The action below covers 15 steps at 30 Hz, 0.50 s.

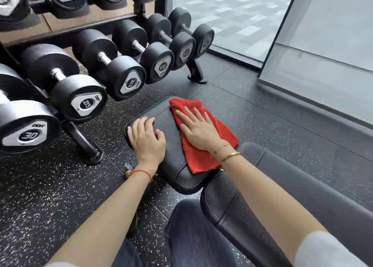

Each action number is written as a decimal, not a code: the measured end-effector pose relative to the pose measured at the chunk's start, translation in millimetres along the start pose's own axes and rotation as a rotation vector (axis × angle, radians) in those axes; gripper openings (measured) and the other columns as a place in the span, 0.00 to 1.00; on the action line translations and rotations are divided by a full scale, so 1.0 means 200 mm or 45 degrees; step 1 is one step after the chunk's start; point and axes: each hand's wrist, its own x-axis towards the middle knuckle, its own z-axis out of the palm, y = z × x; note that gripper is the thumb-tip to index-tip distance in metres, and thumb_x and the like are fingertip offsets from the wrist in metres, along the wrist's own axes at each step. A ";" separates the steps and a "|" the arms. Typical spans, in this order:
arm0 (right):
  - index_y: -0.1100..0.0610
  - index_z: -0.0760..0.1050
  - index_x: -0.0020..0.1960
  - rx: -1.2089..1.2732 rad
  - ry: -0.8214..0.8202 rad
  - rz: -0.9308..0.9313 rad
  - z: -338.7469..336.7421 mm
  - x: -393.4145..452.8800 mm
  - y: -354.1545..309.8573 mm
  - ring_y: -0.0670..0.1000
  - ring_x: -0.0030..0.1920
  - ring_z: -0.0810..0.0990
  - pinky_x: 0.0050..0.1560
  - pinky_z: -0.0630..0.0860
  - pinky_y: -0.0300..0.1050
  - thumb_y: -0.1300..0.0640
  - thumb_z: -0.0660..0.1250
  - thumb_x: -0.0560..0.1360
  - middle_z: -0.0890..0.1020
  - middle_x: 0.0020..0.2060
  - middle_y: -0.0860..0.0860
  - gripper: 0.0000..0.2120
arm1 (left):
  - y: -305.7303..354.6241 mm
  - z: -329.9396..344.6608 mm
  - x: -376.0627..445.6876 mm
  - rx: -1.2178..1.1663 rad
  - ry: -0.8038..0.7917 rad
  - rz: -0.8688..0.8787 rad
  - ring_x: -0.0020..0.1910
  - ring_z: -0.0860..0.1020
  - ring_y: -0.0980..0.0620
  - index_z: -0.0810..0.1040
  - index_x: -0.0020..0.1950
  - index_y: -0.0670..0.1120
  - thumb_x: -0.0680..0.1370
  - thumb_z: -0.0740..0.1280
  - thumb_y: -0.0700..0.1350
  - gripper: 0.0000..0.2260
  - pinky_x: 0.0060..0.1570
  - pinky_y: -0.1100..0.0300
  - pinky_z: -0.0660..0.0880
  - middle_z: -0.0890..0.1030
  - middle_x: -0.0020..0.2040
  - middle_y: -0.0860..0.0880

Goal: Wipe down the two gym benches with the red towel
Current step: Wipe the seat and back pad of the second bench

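I am pressing the red towel on the seat pad with my flat right hand, left hand bracing open-fingered; the backrest and second bench seemingly remain.

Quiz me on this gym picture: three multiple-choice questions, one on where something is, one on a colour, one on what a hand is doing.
1. Where does the towel lie?
A. on the floor
B. on the seat pad
C. on the dumbbell rack

2. What colour is the towel?
A. red
B. blue
C. white

3. How is the right hand placed?
A. hanging free in the air
B. gripping a dumbbell
C. flat on the towel, fingers straight

Answers:
1. B: the towel is spread over the right part of the seat pad, beside the left hand, which rests on the bare pad.
2. A: it is bright red against the black pad.
3. C: the palm presses the towel down with the fingers spread out.
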 end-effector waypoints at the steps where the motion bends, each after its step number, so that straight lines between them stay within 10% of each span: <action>1: 0.40 0.48 0.79 -0.008 -0.009 -0.057 0.00 -0.06 0.01 0.53 0.79 0.47 0.78 0.42 0.56 0.44 0.48 0.83 0.50 0.79 0.44 0.24 | 0.00 0.00 0.00 -0.006 0.001 -0.002 0.73 0.65 0.44 0.75 0.67 0.45 0.76 0.64 0.43 0.18 0.76 0.44 0.52 0.73 0.70 0.45; 15: 0.41 0.49 0.79 0.039 0.015 0.125 -0.02 0.18 0.08 0.55 0.79 0.49 0.78 0.44 0.57 0.45 0.47 0.83 0.50 0.80 0.46 0.24 | 0.00 0.00 -0.01 -0.001 0.021 -0.002 0.73 0.66 0.45 0.76 0.66 0.45 0.76 0.64 0.43 0.18 0.76 0.44 0.53 0.73 0.69 0.46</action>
